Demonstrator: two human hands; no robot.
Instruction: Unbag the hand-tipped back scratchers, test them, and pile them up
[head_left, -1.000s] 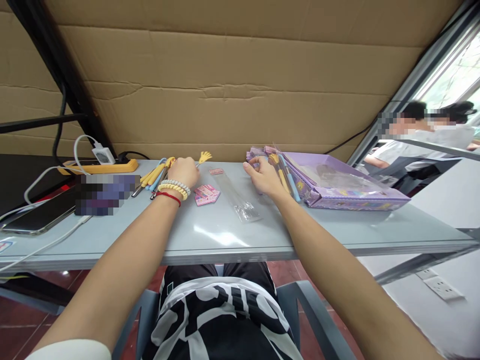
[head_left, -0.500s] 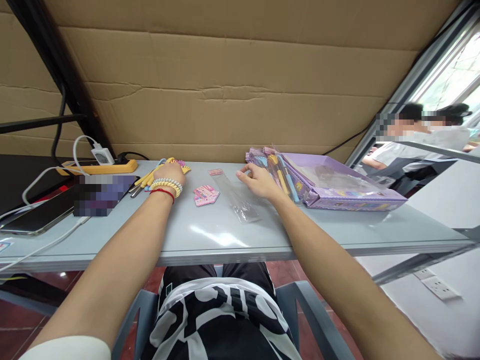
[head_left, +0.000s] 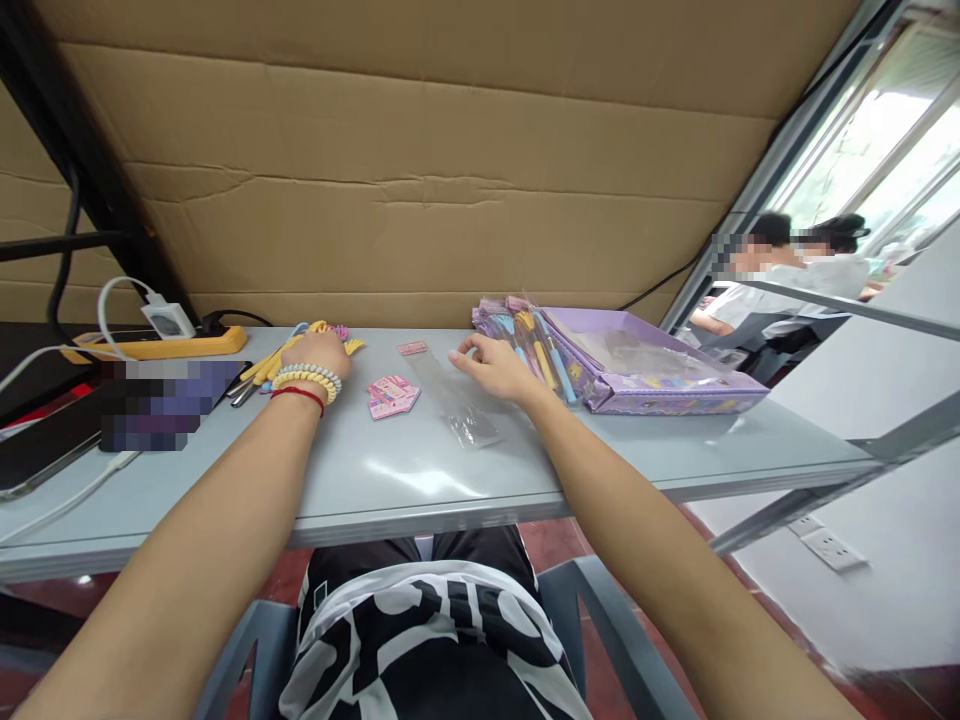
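Yellow and blue sticks laid left of clear plastic sleeve, covered partly by left hand; left fingertips hidden, grip cannot be told. Right hand held beside sleeve, on right; thumb and forefinger parted slightly, contact with sleeve unclear.

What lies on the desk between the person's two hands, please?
In the head view, pink cards, then a clear plastic bag, lie between the left hand and the right hand.

Daylight reaches my view from the overexposed window at upper right; white glare marks the desk near its front edge; wide-angle distortion stretches the margins.
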